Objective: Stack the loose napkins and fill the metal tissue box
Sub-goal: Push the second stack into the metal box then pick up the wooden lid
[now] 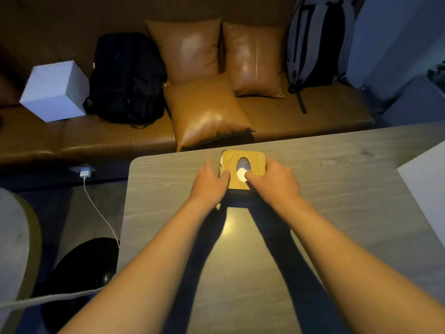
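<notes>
Two hands press on the tissue box near the far edge of the counter.

The square metal tissue box with a light wooden lid (243,168) sits on the grey wood counter (337,189). White napkin paper (241,174) shows through the oval hole in the lid, so the box looks filled. The left hand (209,183) rests against the left side with its thumb on the lid, grip loosely closed on the edge, likely to keep the box from sliding. The right hand (277,180) wraps the right side and pokes one finger at the paper, likely tucking it in. Both arms reach straight out.
</notes>
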